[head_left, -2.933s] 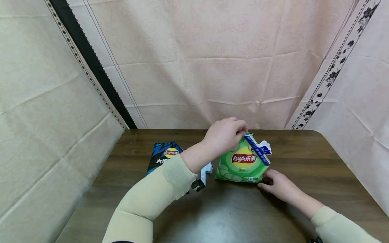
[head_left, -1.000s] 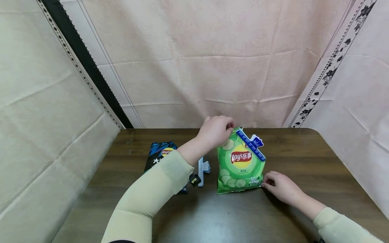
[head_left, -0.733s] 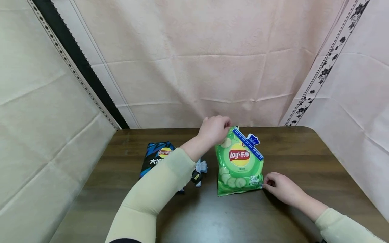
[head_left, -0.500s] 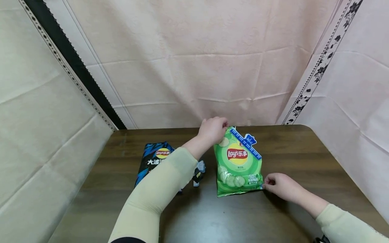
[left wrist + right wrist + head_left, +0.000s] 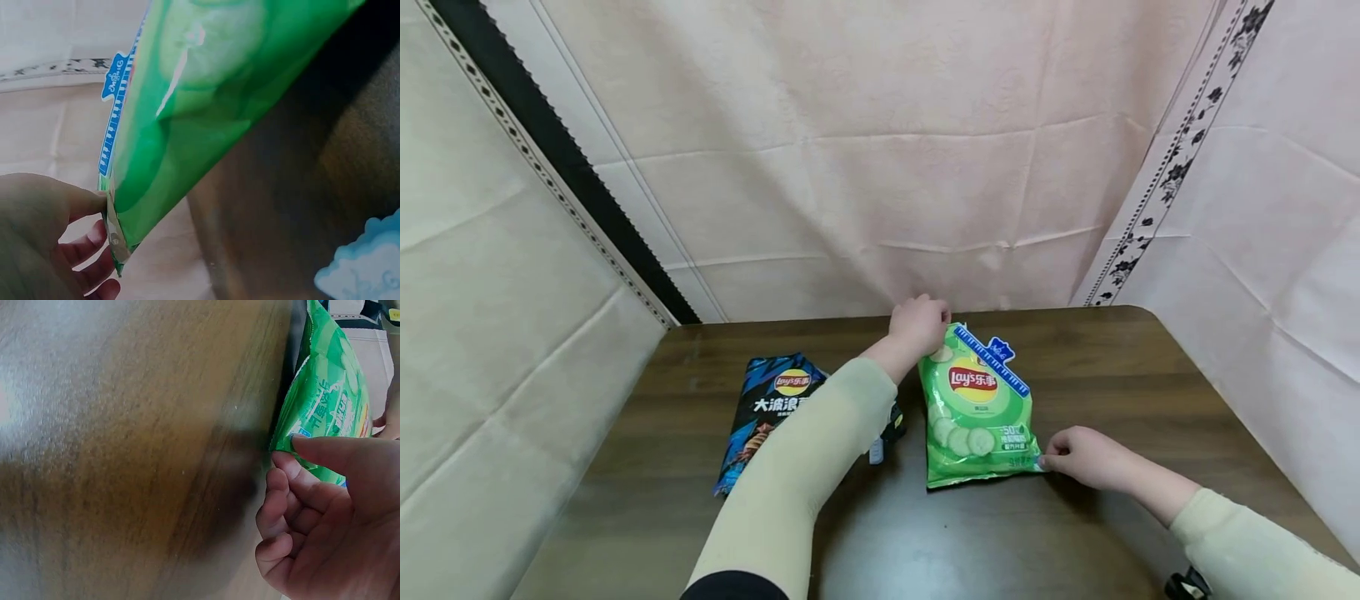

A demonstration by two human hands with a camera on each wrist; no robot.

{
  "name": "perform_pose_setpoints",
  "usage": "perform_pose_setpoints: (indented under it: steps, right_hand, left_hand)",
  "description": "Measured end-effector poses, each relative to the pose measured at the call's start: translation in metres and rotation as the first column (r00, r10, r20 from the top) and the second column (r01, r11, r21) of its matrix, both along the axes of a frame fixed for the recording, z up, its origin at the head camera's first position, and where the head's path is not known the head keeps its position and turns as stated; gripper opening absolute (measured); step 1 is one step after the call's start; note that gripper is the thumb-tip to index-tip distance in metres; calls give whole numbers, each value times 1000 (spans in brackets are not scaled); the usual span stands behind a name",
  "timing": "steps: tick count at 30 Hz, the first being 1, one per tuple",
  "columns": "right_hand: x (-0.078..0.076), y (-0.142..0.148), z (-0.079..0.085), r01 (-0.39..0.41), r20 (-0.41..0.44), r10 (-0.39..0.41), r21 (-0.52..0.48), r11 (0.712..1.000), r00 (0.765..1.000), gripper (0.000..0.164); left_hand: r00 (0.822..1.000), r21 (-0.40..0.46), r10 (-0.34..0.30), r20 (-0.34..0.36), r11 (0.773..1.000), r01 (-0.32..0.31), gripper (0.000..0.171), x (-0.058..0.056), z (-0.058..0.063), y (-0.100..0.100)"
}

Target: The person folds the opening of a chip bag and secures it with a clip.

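A green Lay's chip bag (image 5: 951,462) lies face up right of the table's middle, its top corner raised in the left wrist view. Across its upper right edge sits a dark blue bag clip (image 5: 996,358). My left hand (image 5: 919,325) pinches the top left corner between thumb and fingers (image 5: 87,247). At the lower right corner my right hand (image 5: 1086,457) pinches the bag's edge with thumb and forefinger (image 5: 287,464); its other fingers are curled. To the left is a black and blue Lay's bag (image 5: 745,429), partly hidden under my left sleeve.
A light blue clip (image 5: 877,451) shows beside my left sleeve; its cloud-shaped handle (image 5: 362,269) appears in the left wrist view. The brown wooden table (image 5: 1000,550) ends at pale cloth hangings (image 5: 850,183) at the back and sides.
The green bag has spread out flatter, its bottom edge nearer me. My right hand, first beside its lower corner, now pinches it. My left hand keeps its hold. The head view has turned slightly right.
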State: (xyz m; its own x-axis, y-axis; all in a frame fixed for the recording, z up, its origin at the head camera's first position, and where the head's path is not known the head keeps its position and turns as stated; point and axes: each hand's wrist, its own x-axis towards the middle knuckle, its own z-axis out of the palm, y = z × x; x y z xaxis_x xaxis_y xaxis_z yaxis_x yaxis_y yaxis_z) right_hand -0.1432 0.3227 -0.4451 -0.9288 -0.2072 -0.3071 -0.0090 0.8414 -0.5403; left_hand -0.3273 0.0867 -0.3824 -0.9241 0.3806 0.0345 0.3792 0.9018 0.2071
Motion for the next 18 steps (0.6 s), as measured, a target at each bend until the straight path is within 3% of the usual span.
perform_pose_setpoints:
  steps: [5,10,18]
  right_hand:
    - [1,0,0,-7,-3,7,-10,1000,1000,20]
    - [2,0,2,-8,9,8,-13,1000,1000,20]
    - [1,4,6,-1,33,1,-4,1000,999,17]
  left_hand:
    - [999,-81,11,32,997,-9,2,-9,-15,5]
    - [997,-161,13,80,987,0,16,-15,-28,8]
    - [987,-146,9,158,989,14,15,-21,-45,10]
